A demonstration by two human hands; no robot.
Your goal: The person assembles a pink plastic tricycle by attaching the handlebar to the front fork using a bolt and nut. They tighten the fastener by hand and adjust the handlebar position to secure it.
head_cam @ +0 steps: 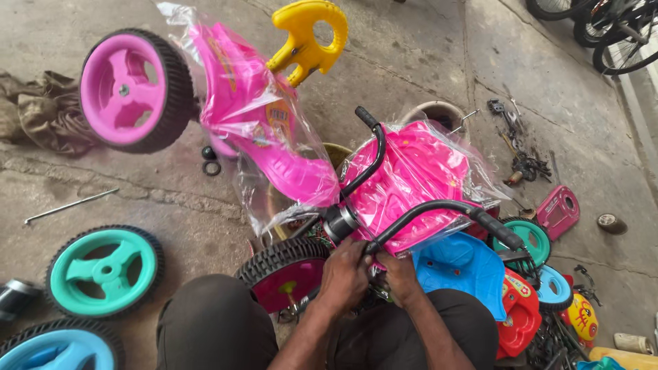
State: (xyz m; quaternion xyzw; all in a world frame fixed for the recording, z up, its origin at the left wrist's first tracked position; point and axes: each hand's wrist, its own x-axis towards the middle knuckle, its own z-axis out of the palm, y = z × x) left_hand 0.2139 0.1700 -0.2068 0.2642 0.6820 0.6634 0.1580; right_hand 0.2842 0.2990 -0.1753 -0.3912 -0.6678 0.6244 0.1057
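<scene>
A pink plastic tricycle body [267, 130], wrapped in clear film, stands tilted before me with a pink rear wheel [133, 89] raised at the upper left and a yellow backrest [305, 38] on top. A black handlebar [411, 212] with rubber grips crosses a second film-wrapped pink panel [418, 185]. My left hand [343, 274] is closed around the fork stem just below the handlebar, above the black front wheel [284, 270]. My right hand [401, 277] grips the same spot from the right. What the fingers pinch is hidden.
A teal wheel [103, 270] and a blue wheel [58, 349] lie at the left, with a metal rod [68, 205] beyond them. Blue, red and yellow plastic parts [466, 267] pile at the right. Small hardware [521, 161] and bicycle tyres [610, 27] lie farther back.
</scene>
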